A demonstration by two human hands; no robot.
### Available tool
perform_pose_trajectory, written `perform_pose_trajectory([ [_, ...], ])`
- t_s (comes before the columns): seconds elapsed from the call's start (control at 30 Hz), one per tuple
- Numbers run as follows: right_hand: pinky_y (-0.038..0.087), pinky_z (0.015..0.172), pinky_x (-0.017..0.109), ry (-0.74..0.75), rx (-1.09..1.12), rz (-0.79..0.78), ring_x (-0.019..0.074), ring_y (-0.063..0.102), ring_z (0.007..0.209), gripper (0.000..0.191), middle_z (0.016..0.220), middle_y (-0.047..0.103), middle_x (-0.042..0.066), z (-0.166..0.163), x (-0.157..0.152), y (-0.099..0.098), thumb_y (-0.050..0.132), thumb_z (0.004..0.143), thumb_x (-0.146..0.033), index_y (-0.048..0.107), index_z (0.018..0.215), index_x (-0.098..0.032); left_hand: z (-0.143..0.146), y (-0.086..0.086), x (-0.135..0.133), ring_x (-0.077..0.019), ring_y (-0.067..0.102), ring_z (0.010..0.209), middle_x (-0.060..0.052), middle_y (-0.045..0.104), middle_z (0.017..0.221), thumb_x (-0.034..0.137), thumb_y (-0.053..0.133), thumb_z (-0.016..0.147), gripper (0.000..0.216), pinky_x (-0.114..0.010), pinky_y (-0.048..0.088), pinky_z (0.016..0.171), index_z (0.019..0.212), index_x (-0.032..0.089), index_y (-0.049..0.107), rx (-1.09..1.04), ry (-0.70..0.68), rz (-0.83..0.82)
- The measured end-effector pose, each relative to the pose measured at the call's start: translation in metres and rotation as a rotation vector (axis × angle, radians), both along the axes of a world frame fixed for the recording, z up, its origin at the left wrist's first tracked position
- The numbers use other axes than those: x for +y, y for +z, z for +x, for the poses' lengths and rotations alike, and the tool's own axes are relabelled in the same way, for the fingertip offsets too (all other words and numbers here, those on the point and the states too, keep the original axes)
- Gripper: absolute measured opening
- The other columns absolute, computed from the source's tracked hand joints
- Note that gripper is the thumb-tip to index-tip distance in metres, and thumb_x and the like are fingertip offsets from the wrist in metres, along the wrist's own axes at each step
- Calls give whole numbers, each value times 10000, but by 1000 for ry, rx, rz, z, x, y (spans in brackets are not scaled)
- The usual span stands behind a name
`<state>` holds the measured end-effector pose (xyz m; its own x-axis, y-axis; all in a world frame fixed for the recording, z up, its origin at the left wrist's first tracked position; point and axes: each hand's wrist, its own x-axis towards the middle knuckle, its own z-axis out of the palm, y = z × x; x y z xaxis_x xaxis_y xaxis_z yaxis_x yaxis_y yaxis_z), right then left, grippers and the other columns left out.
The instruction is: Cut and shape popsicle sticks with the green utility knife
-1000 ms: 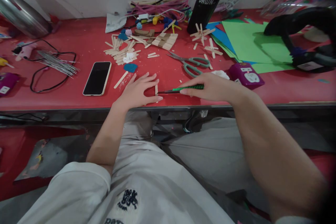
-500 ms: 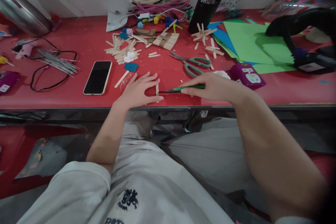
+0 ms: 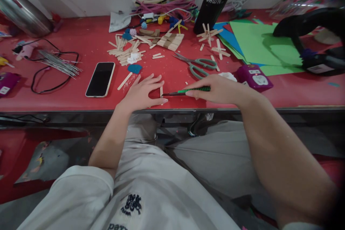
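My left hand [image 3: 141, 92] lies low on the red table, fingers spread and thumb apart. Its fingertips and thumb pin the two ends of a short wooden craft stick [image 3: 161, 91]. My right hand [image 3: 219, 90] is closed around the green handle of a craft knife [image 3: 182, 92], which points left. The dark blade tip rests against the stick, between my left thumb and fingers. Grey-handled scissors [image 3: 198, 65] lie behind the knife. Left of my left hand are another craft stick [image 3: 124, 81] and a blue piece [image 3: 134, 69].
A phone [image 3: 100, 79] and thin metal wires [image 3: 59, 64] lie on the left. Loose craft sticks [image 3: 128, 52] are heaped behind my hands. A black bottle [image 3: 212, 3], green paper sheets [image 3: 265, 43] and a purple box [image 3: 254, 78] stand or lie right. The red table edge [image 3: 67, 106] runs in front.
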<state>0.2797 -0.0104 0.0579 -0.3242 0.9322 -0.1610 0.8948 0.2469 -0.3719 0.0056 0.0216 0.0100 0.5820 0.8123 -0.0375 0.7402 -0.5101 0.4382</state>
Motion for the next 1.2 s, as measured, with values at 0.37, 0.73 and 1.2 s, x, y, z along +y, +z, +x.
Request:
perform_pose_trajectory([
  [0.37,470,650,283,-14,-4,-8,178,654,725,400,861,782,-9,1,0,-1,575,891,-614,804,1107,-368,-1,0,-1,-274,273,1563,-8,410,1627,740,614,848,773,-546,72,1301,1480,302,531,3,2,-2],
  [0.73,483,640,292,-2,0,-9,185,664,719,388,866,786,-7,1,1,-1,573,892,-616,808,1086,-377,0,1,0,-262,263,1567,3,395,1634,743,612,849,783,-545,62,1302,1492,308,511,8,0,-1],
  [1.2,490,679,294,-3,18,2,184,660,743,419,878,778,1,2,1,-2,568,892,-625,795,1135,-371,0,2,0,-265,256,1570,-5,393,1635,725,616,855,775,-544,61,1300,1497,307,506,11,4,-10],
])
